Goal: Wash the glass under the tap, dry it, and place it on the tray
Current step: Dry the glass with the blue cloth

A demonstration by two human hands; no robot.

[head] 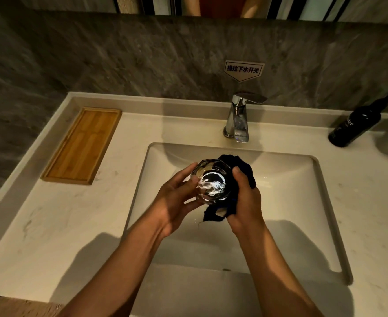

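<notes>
A clear faceted glass [212, 181] is held over the sink basin [291, 202], its mouth turned towards me. My left hand [177, 200] grips its left side. A dark blue cloth [245, 170] wraps the glass's right side and back, and my right hand [245, 202] presses that cloth against the glass. The chrome tap [238, 117] stands behind the basin with no water running from it. A bamboo tray [81, 145] lies on the counter at the far left and holds nothing.
A dark pump bottle [357, 124] stands on the counter at the far right. A small white sign [244, 70] is fixed on the grey stone wall above the tap. The white counter [51, 236] surrounds the basin.
</notes>
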